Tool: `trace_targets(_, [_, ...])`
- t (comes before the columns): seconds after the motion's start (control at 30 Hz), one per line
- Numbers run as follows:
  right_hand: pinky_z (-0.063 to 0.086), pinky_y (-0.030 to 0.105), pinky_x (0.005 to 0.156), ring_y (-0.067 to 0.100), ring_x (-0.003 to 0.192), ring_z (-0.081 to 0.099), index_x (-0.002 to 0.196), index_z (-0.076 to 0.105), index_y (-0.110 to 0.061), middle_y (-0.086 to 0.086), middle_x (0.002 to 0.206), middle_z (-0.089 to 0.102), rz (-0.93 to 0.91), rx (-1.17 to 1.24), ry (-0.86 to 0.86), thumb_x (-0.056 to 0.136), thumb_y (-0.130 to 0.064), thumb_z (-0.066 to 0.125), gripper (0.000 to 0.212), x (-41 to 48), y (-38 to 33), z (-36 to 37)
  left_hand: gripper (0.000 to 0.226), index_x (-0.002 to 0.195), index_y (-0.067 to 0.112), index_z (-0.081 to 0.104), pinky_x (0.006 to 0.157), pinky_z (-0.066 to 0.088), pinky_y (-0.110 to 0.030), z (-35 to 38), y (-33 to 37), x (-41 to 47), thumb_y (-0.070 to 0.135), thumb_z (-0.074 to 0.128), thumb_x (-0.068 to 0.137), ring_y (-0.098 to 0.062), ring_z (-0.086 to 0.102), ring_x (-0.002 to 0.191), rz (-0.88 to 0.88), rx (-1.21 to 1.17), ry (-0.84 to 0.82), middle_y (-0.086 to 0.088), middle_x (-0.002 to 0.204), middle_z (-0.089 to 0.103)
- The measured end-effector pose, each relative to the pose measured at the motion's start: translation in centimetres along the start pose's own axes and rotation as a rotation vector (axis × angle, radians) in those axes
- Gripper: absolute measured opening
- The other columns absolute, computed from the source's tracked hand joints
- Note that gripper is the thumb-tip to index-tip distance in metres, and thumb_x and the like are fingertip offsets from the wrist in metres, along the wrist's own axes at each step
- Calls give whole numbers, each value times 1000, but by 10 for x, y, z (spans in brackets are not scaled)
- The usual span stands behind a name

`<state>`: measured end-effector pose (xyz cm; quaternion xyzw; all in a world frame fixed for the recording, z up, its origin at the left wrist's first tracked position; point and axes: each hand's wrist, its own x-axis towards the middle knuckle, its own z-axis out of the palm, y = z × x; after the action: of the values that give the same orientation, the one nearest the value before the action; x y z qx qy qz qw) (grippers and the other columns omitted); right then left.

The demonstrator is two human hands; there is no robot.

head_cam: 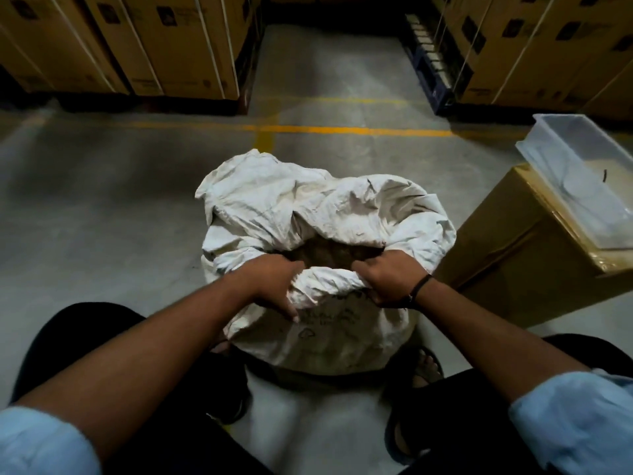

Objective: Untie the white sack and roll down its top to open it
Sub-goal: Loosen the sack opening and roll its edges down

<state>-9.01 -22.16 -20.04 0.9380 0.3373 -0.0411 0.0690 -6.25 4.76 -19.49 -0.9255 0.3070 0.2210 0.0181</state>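
The white sack [329, 334] stands on the concrete floor between my feet, its mouth open. Dark brown contents [329, 253] show inside the opening. The far part of the top is loose and crumpled, folded toward the back left. The near edge is rolled outward. My left hand [277, 286] grips that near rim on the left, fingers curled over the fabric. My right hand [390, 277] grips the same rim on the right, with a black band on its wrist. No tie or string is visible.
A cardboard box [520, 255] stands right of the sack with a clear plastic tray [582, 180] on top. Stacked cardboard cartons [144, 46] line the back left and back right, with an aisle between. A yellow line [342, 130] crosses the floor.
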Motion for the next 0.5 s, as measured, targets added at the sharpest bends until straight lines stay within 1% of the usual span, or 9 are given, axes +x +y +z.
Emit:
trace_targets(0.07, [49, 36, 56, 36, 69, 65, 99, 53, -18, 5, 82, 68, 28, 20, 20, 72, -37, 61, 34, -9, 11, 2, 73, 117, 31, 56, 81, 49, -34, -3, -15, -4, 63, 80, 57, -25, 65, 104, -40, 62, 98, 0, 110, 70])
trace_targets(0.1, [49, 36, 57, 36, 70, 66, 100, 53, -18, 5, 83, 69, 53, 26, 24, 73, -38, 61, 34, -12, 15, 1, 70, 119, 33, 57, 82, 49, -34, -5, -22, -6, 61, 78, 59, -24, 65, 105, -72, 74, 150, 2, 112, 70])
trace_targets(0.17, [51, 37, 59, 35, 74, 66, 104, 52, -19, 5, 87, 69, 96, 21, 13, 77, -38, 60, 34, -14, 17, 2, 71, 124, 36, 57, 85, 49, -34, -9, -31, -9, 61, 75, 60, -22, 65, 106, -121, 61, 188, 4, 115, 70])
trace_targets(0.2, [51, 37, 61, 35, 77, 67, 106, 51, -19, 4, 90, 69, 115, 16, -14, 79, -38, 60, 34, -13, 15, 2, 67, 122, 36, 58, 85, 49, -34, -9, -33, -9, 60, 73, 62, -22, 65, 106, -134, 66, 190, 5, 114, 70])
trace_targets(0.27, [51, 37, 69, 32, 88, 66, 110, 50, -19, 4, 100, 68, 155, -8, -84, 81, -42, 59, 38, -7, 11, -5, 46, 110, 33, 61, 84, 47, -35, -11, -29, -11, 54, 69, 69, -22, 65, 101, -126, 118, 201, 4, 107, 70])
trace_targets(0.33, [50, 39, 84, 28, 105, 62, 120, 50, -20, 4, 116, 64, 158, -2, -131, 76, -57, 61, 58, -1, 3, -17, 34, 103, 29, 60, 85, 46, -35, -14, -19, -12, 44, 66, 73, -24, 65, 99, -78, 157, 213, 3, 103, 70])
trace_targets(0.4, [48, 40, 94, 26, 117, 56, 136, 41, -22, 4, 132, 56, 133, 115, -99, 65, -75, 61, 91, 10, -15, -27, 38, 109, 25, 58, 88, 47, -37, -18, -5, -12, 38, 65, 74, -26, 63, 101, -39, 173, 200, -1, 105, 69])
trace_targets(0.43, [48, 40, 94, 26, 119, 55, 142, 34, -23, 4, 136, 54, 124, 199, -72, 63, -79, 62, 101, 18, -28, -29, 41, 114, 23, 58, 90, 47, -38, -19, 2, -12, 38, 65, 76, -27, 63, 104, -25, 182, 188, -3, 107, 68])
trace_targets(0.5, [51, 39, 85, 29, 114, 58, 147, 22, -22, 5, 138, 52, 111, 280, -54, 65, -71, 69, 106, 35, -54, -25, 50, 127, 20, 54, 90, 44, -38, -20, 11, -11, 36, 63, 81, -29, 61, 107, -19, 194, 167, -6, 111, 68])
